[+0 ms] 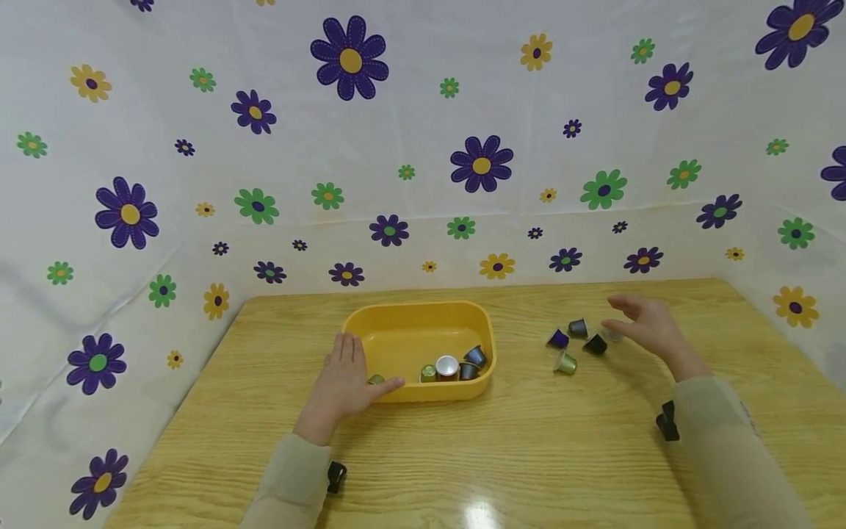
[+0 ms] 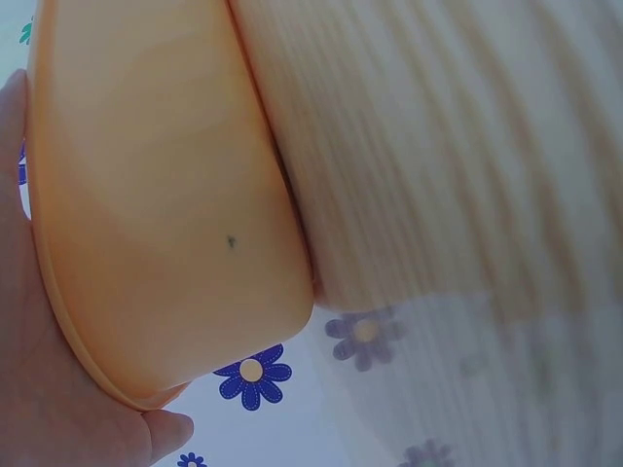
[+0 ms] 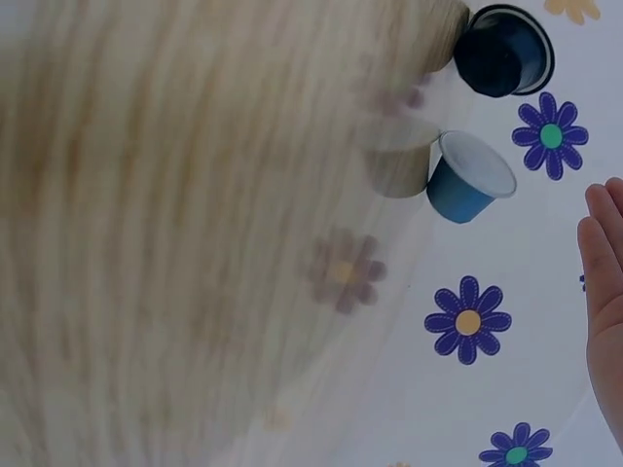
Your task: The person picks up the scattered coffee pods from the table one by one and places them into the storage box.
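My left hand (image 1: 344,382) rests at the left front corner of a yellow plastic tray (image 1: 423,393), fingers straight and thumb along the front rim. In the left wrist view the hand lies against the tray's rim (image 2: 58,321). Inside are several coffee capsules, among them a green one (image 1: 428,374) and a silver-topped one (image 1: 447,366). My right hand (image 1: 651,334), thumb and fingers apart, hovers over a pale capsule (image 1: 613,336), which it partly hides. Beside that are a black capsule (image 1: 596,344), a grey-blue one (image 1: 578,328), a dark blue one (image 1: 558,339) and a light green one (image 1: 565,363).
Everything stands on a wood-grain table (image 1: 529,455). A white flower-printed cloth (image 1: 410,117) hangs behind it and along both sides. In the right wrist view a blue capsule (image 3: 465,185) and a dark one (image 3: 506,51) stand apart from the right hand's fingers (image 3: 605,253).
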The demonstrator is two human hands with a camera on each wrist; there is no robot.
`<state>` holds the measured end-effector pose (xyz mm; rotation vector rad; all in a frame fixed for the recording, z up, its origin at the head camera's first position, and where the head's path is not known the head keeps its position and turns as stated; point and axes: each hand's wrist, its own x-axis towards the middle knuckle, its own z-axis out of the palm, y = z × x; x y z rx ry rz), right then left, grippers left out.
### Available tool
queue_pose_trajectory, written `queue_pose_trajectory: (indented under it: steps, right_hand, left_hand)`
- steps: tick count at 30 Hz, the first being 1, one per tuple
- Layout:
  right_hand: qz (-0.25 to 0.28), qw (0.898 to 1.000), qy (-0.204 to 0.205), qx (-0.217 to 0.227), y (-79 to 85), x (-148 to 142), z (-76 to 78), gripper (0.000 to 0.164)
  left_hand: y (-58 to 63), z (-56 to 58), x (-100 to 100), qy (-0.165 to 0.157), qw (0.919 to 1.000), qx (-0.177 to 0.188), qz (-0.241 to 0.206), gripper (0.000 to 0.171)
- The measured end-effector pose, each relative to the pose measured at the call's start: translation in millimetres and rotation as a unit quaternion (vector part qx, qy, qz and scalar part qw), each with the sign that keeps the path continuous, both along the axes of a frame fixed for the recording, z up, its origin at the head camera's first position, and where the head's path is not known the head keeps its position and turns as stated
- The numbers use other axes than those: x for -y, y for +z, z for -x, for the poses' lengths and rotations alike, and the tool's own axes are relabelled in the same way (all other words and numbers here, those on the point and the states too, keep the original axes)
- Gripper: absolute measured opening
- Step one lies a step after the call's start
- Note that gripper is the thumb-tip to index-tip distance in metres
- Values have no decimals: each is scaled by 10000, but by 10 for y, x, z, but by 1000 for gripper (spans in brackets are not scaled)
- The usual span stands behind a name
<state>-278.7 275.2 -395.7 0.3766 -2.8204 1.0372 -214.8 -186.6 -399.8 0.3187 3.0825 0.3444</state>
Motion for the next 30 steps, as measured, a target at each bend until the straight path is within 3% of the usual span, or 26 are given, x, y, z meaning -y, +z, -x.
queue_pose_trajectory:
  steps: [15, 30]
  right_hand:
    - [-218, 9993, -250, 179, -62, -165, 63, 58]
    - [-416, 9977, -316, 437, -159, -269, 173, 59]
  left_hand:
    - [-67, 28, 22, 29, 10000, -38, -8, 114]
    - [-56, 16, 18, 16, 10000, -10, -19, 113]
